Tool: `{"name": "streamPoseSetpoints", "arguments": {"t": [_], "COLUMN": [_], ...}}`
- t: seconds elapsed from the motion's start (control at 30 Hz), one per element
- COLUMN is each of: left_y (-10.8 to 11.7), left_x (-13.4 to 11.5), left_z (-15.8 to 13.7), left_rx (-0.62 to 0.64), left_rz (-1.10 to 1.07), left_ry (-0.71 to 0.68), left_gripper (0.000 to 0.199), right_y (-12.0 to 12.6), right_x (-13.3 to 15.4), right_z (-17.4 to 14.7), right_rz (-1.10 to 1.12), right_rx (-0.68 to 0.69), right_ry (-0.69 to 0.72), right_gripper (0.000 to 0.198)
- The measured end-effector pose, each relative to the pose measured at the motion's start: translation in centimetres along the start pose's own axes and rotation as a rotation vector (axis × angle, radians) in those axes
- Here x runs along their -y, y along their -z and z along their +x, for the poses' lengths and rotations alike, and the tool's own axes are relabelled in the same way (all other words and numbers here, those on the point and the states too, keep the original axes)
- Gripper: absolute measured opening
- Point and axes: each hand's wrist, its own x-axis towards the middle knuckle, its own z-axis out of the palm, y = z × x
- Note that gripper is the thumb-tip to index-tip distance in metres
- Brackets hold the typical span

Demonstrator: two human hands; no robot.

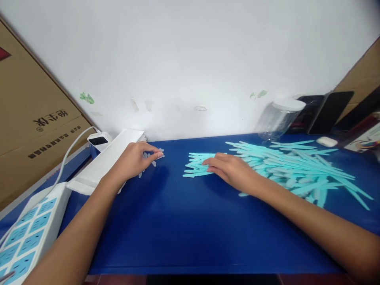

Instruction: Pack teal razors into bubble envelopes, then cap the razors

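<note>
My left hand [132,159] is at the left of the blue table, thumb and forefinger pinched at a small translucent piece [160,154]. More such pale pieces [154,163] lie under and around its fingers, partly hidden. My right hand [228,169] is lowered over a short row of slim turquoise plastic sticks [196,165], its thumb and forefinger closed on them near their right ends. The narrow stick ends point left; the palm hides the rest. Just right of this hand spreads a big loose pile of the same turquoise sticks [293,168].
A white packet [109,158] and a power strip [32,233] with a cable lie at the left, by a cardboard box [35,118]. Along the back right stand a clear jar with a white lid [288,104] and a dark phone [330,113]. A white wall borders the table [178,233].
</note>
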Motion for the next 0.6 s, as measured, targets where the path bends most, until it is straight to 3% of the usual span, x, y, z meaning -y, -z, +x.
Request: {"name": "streamPoseSetpoints", "arguments": {"t": [0.3,0.43,0.6], "left_y": [-0.1,-0.9,-3.6], "left_x": [3.3,4.1,2.4], "left_z": [0.1,0.1,0.2], "left_rx": [0.094,0.003,-0.096], "left_rz": [0.237,0.322,0.260], "left_ry": [-0.031,-0.109,-0.140], "left_gripper": [0.043,0.035,0.034], "right_y": [0.0,1.3,3.7], "right_x": [-0.7,-0.6,-1.4], "right_z": [0.2,-0.8,-1.7], "right_rz": [-0.019,0.018,0.012], "right_rx": [-0.119,-0.133,-0.221], "right_ry": [-0.024,-0.022,-0.085], "right_gripper": [0.018,0.018,0.015]}}
